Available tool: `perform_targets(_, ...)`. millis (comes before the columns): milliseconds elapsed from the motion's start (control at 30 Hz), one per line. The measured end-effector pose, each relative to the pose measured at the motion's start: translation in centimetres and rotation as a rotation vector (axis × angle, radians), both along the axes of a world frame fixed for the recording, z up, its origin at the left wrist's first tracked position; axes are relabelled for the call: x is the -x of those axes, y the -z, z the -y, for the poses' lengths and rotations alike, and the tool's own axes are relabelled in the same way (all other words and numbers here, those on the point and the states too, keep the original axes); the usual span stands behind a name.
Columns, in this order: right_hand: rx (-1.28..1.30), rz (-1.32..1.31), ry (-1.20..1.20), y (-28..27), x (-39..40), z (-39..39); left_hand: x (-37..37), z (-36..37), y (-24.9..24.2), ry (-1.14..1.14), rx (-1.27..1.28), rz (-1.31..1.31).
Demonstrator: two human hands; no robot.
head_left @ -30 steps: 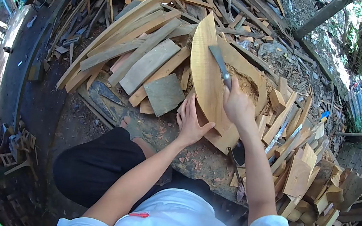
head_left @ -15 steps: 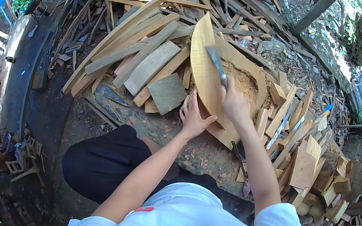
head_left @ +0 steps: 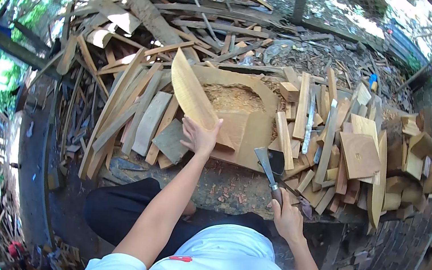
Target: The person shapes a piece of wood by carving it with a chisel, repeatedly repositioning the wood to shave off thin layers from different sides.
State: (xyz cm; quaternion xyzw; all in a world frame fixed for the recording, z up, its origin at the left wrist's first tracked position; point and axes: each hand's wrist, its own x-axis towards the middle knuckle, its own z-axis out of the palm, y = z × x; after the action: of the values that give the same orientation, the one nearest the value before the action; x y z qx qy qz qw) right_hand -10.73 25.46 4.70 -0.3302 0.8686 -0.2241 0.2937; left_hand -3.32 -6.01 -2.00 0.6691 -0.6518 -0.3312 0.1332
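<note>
The left hand (head_left: 199,137) lies on the lower end of the curved board (head_left: 191,95), fingers spread flat and pressing it against the block (head_left: 239,133) beneath; the board stands on edge, running from the hand toward 11 o'clock. The right hand (head_left: 287,216) is well apart from it, at 4 o'clock from the board, fingers wrapped tight round the handle of the chisel (head_left: 268,167), whose blade points up toward 11 o'clock and touches no wood. Sawdust (head_left: 233,97) fills the hollow just behind the board, and offcuts (head_left: 342,140) are stacked at 3 o'clock, planks (head_left: 138,115) at 9 o'clock.

Judging by the smooth pale face of the board and the heap of shavings, much of the shaping looks done; with the blade clear of the board, no cut is in hand right now, and how much trimming is left cannot be told.

Compared with a second ago, the chisel has come off the board: then the right hand drove the blade along the board's upper face, now it is drawn back near the body. The left hand has stayed at the board's lower end, and the view has swung so the offcuts sit more central
</note>
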Motion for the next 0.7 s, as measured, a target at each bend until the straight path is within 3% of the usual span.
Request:
perform_targets(100,0.052,-0.009,0.100,0.0,-0.9,-0.8,2.8,0.3,0.1,0.025,0.046,0.338)
perform_targets(267,0.094,-0.021,0.190,0.2,-1.4,-2.3,2.6,1.5,-1.3,-0.038,-0.030,0.293)
perform_targets(400,0.106,0.026,0.182,1.0,-0.7,-3.0,-0.5,1.5,-2.5,0.051,-0.066,0.038)
perform_targets(467,0.120,0.054,0.187,1.1,0.1,-2.9,-1.5,0.5,-2.8,0.181,-0.330,-0.777)
perform_targets(500,0.126,0.036,0.186,0.9,0.4,-2.6,-2.0,0.0,-2.8,0.173,-0.319,-0.785)
perform_targets(567,0.163,0.029,0.182,0.5,1.1,-2.2,-2.7,-1.3,-2.6,0.043,-0.705,-1.182)
perform_targets(600,0.195,0.031,0.187,0.3,1.3,-2.0,-2.8,-2.3,-2.8,0.037,-0.701,-1.194)
perform_targets(667,0.216,0.033,0.186,-0.6,1.7,-1.8,-2.7,-4.3,-3.6,-0.111,-0.732,-1.536)
perform_targets(700,0.237,0.045,0.194,-0.9,2.0,-1.7,-2.8,-4.7,-3.8,-0.113,-0.688,-1.516)
